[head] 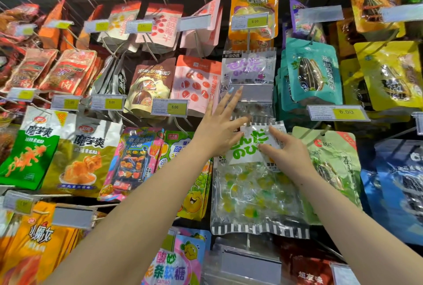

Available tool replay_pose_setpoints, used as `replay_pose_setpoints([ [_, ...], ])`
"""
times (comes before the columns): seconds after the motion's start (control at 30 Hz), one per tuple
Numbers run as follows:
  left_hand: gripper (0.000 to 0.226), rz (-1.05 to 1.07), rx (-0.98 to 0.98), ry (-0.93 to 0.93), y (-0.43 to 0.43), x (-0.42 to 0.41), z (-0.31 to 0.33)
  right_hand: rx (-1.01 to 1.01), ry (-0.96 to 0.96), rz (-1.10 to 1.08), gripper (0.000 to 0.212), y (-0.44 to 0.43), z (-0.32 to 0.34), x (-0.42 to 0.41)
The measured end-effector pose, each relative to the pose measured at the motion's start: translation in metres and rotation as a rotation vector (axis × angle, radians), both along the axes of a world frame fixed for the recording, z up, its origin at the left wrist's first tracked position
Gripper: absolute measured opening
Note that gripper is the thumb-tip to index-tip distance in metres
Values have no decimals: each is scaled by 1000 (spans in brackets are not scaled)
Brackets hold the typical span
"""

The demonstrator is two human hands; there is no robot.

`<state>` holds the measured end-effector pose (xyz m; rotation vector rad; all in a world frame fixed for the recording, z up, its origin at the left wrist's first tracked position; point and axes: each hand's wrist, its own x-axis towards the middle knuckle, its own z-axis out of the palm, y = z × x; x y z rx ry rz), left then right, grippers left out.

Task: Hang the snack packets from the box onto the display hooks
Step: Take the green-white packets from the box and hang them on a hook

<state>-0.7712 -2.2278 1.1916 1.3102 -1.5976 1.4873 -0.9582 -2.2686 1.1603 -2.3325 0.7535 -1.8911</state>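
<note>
As the green-lettered packet (251,193) sits at the centre of the display wall, we note it directly at 6 o'clock from the purple-lettered packet (249,67), with a teal seed packet (313,72) up at 2 o'clock. Its long axis runs 12 to 6 o'clock: the printed header points to 12, the striped bottom seam to 6, and the front faces us. The whole packet leans very slightly, its top tipped toward 1 o'clock.

Left hand (217,131): fingers straight and spread, reaching toward 1 o'clock over the blank label holder (251,92), thumb touching the packet's upper left corner; it grips nothing.

Right hand (290,149): thumb and forefinger lie on the header. The other fingers are hidden, so we cannot tell whether the header is pinched or only pressed.

We cannot see the hook or the hang hole, both covered by the hands and header, so we judge seating unconfirmed. Risks: if the hole has missed the hook tip, the slick, candy-heavy packet would slide toward 6 o'clock on release; the left fingers could knock the label holder or unseat the purple-lettered packet; a skewed header could tear at the hole
</note>
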Motion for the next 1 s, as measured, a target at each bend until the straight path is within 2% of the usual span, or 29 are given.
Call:
replay_pose_setpoints([
  [0.13,51,81,-17,-2,-2,7,-1,17,62,-17,68,-10,-2,3],
  [0.27,59,16,-31,9,-9,6,-27,14,91,-54,75,-12,-14,6],
  [0.3,63,-57,28,101,-12,5,-44,13,111,-75,78,-12,-20,5],
  [0.4,71,-415,371,563,-15,-1,-102,26,210,-166,84,-7,-43,-2],
  [0.47,77,-564,509,705,-17,-4,-131,62,312,-246,85,-1,-61,-5],
  [0.57,88,-434,454,727,-29,-8,-150,75,461,-383,85,-1,-83,-7],
  [0.63,91,-384,420,807,-37,-8,-150,67,450,-417,86,-6,-88,-5],
  [0.7,91,-430,439,851,-45,-8,-146,61,416,-429,85,-11,-88,-3],
  [0.87,84,-391,305,758,-53,-13,-152,26,432,-381,85,-20,-93,0],
  [1.0,78,-282,262,713,-71,-18,-155,21,491,-510,86,-40,-89,3],
])
